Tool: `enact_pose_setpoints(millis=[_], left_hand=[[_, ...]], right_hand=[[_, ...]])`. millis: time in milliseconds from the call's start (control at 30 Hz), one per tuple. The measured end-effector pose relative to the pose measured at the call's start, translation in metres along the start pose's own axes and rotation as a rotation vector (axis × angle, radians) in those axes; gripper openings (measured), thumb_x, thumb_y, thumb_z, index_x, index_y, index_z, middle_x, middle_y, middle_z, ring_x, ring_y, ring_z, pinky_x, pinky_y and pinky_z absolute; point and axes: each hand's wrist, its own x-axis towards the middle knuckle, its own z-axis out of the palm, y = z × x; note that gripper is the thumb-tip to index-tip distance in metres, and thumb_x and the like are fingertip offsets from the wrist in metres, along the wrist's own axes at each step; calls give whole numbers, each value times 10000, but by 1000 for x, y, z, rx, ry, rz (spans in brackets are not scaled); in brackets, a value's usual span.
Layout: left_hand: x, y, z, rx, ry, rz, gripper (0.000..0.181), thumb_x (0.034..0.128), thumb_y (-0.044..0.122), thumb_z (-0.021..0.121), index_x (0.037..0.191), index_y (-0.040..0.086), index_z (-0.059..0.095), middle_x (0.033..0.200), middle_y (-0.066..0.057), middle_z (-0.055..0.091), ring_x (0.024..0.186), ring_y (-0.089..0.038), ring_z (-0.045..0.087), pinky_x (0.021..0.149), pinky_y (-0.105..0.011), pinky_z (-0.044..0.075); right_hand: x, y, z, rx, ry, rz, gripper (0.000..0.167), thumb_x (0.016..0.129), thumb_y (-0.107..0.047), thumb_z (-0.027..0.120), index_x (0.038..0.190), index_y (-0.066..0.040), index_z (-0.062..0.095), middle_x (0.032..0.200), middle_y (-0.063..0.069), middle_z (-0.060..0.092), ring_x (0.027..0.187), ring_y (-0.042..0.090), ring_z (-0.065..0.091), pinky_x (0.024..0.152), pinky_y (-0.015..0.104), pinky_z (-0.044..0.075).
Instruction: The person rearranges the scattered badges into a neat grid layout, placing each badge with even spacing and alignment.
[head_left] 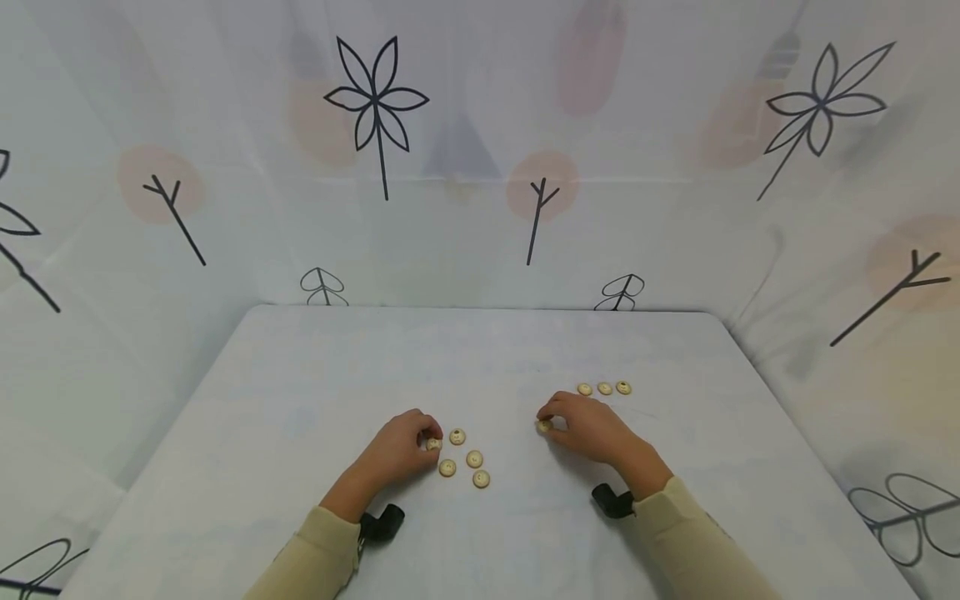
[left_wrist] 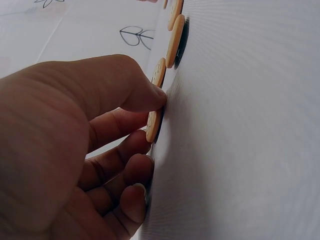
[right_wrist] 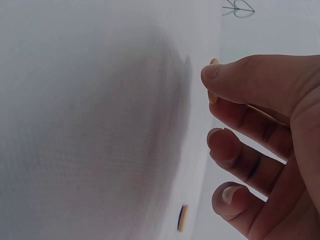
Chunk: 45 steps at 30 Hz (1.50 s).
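Pinching a partly thumb-covered button (head_left: 433, 445), left hand (head_left: 399, 443); another button (head_left: 544, 426), likewise obscured, right hand (head_left: 591, 427).

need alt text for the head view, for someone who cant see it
A person's left hand pinches a pale round button and their right hand pinches a second button at a white table. Four loose buttons lie beside the left hand; three buttons sit in a row beyond the right.

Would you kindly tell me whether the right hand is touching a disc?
Touching: the right wrist view shows the right hand pinching a disc between thumb and index finger.
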Motion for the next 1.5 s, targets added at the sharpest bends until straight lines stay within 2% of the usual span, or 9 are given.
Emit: enact_pose_setpoints(millis=[367,667,933,1000,1233,1333,1500], left_hand=[[0,-1,1,5,5,9,113,799,153,703,907,164,674,837,51,543,758,-104,495,708,-309,440],[-2,1,-1,13,26,53,109,802,139,704,908,149,682,836,45,552,749,-100,495,705,-317,448],[-1,1,-1,18,14,35,108,813,144,709,916,153,680,849,47,555,764,-105,499,722,-332,452],[-1,1,-1,18,13,33,110,812,144,713,917,150,680,848,44,555,767,-109,499,725,-337,451],[-1,3,-1,28,17,36,111,814,147,719,918,147,680,850,42,558,773,-108,502,734,-343,453],[-1,2,-1,23,17,36,111,813,146,719,917,147,680,852,40,559,774,-110,503,733,-346,453],[-1,2,0,20,16,28,112,813,145,718,918,149,679,854,41,557,772,-111,502,731,-342,452]], right_hand=[[-3,14,-3,1,13,-1,219,880,-238,697,1093,-195,713,1085,-69,656,1056,176,624,906,401,501],[-4,25,-6,7,23,14,210,887,-247,689,1085,-181,714,1072,-53,659,1047,177,620,904,411,501],[-6,29,-10,15,18,32,222,880,-215,696,1094,-155,711,1047,-47,651,1010,176,621,895,416,504],[-6,30,-11,7,23,41,223,884,-220,691,1096,-153,712,1055,-31,651,1040,203,619,911,429,497],[-8,36,-10,5,34,88,240,896,-234,670,1113,-140,709,1296,121,614,1282,353,513,1013,527,423],[-8,39,-11,2,40,95,243,896,-234,669,1110,-125,709,1285,119,624,1269,339,529,1005,521,432],[-8,45,-10,-10,50,100,232,893,-237,673,1090,-120,711,1160,71,666,1137,295,605,940,503,472]])
